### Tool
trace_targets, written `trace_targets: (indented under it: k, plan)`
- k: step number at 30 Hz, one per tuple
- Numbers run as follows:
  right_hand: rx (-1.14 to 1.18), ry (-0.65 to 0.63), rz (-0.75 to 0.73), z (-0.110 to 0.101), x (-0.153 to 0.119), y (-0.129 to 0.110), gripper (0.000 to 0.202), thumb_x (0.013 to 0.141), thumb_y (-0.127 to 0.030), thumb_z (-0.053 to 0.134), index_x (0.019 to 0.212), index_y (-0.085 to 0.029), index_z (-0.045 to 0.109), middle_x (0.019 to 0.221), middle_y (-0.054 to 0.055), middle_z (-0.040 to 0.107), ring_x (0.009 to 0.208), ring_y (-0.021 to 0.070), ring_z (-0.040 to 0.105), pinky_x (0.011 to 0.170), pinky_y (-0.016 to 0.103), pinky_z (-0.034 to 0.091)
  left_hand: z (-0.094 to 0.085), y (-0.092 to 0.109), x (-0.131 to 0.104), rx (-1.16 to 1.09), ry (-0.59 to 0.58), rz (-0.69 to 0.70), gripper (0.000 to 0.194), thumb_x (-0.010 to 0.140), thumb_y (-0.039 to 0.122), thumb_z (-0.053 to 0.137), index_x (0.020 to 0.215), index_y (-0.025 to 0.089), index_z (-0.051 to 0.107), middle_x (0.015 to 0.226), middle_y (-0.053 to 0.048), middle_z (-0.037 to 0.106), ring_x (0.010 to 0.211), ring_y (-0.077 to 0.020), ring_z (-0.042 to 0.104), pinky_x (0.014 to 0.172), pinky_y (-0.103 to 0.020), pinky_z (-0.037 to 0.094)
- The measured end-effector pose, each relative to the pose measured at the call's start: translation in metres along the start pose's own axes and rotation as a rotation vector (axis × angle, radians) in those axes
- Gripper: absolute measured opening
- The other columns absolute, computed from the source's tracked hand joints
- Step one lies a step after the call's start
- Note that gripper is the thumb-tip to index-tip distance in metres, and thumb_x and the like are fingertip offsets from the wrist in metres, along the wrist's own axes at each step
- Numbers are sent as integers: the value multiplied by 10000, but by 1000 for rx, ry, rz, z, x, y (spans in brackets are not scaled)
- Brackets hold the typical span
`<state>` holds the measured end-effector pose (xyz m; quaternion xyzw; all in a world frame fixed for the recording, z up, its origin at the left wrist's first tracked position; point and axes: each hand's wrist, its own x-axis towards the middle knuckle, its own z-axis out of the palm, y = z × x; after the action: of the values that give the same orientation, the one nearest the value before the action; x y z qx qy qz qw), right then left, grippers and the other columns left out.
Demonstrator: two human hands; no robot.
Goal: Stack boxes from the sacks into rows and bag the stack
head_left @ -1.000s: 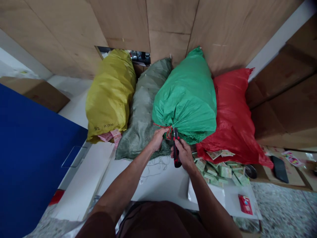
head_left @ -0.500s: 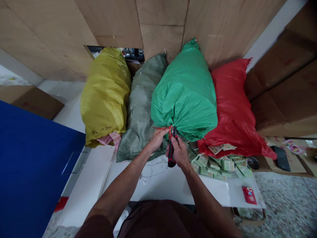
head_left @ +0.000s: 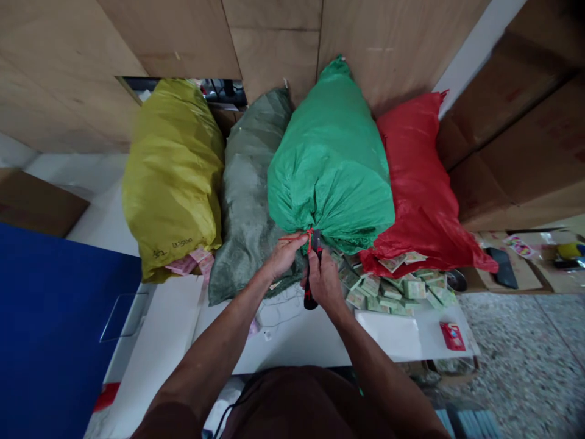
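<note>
A full green woven sack (head_left: pixel 333 152) lies with its gathered mouth toward me, bound by red string (head_left: pixel 310 233). My left hand (head_left: pixel 284 255) is closed on that string, pinching it just left of the knot. In my right hand (head_left: pixel 327 277) is a black and red utility knife (head_left: pixel 309 297). Its upper end is up against the tied neck, beside the string; whether the blade touches the string I cannot tell. Under the sack's mouth, green bundles of small paper slips (head_left: pixel 388 291) are heaped on the white tabletop (head_left: pixel 269 356).
Left of the green sack lie a grey sack (head_left: pixel 251 177) and a yellow sack (head_left: pixel 173 171) with pink bundles (head_left: pixel 185 263) at its opening. A red sack (head_left: pixel 415 164) is on the right. A red packet (head_left: pixel 452 336) sits by the table's right edge. Cardboard boxes (head_left: pixel 525 134) stand far right.
The view has shifted, so the sacks sit further left and slightly higher. Both hands remain at the tied neck, with the string and the knife still held.
</note>
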<state>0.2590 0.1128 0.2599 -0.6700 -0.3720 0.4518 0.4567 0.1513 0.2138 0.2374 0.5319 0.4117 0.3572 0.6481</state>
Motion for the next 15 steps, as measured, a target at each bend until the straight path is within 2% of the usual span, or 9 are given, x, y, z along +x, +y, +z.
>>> trace_targets:
  k: [2,5,10,15]
  plan:
    - [-29,12,-7,1,0,3,302,1029,-559,418,982,-262,452,609,-23,607,429,193,613,416,293,464,2,-2,-1,-16,8,-7,331,823,507,759,839,182,822,905,-50,759,943,-249,631,944,-340,476]
    - [-18,11,-5,-2,1,4,295,1026,-551,424,973,-262,453,607,-23,611,435,192,617,417,286,449,2,-2,-5,0,-40,-3,330,872,514,730,875,199,827,940,-50,764,976,-252,635,944,-332,473]
    - [-62,25,-37,-6,0,-1,263,1025,-506,418,925,-264,443,615,-8,624,463,194,618,465,290,442,0,2,-11,93,-113,60,360,946,518,644,866,207,809,935,-45,750,943,-242,631,926,-317,469]
    - [-93,39,-24,-8,-2,-2,252,1019,-501,442,937,-265,472,554,-14,591,457,212,615,468,299,425,3,3,-11,128,-95,86,375,955,523,616,858,209,797,943,-47,749,950,-243,629,940,-320,462]
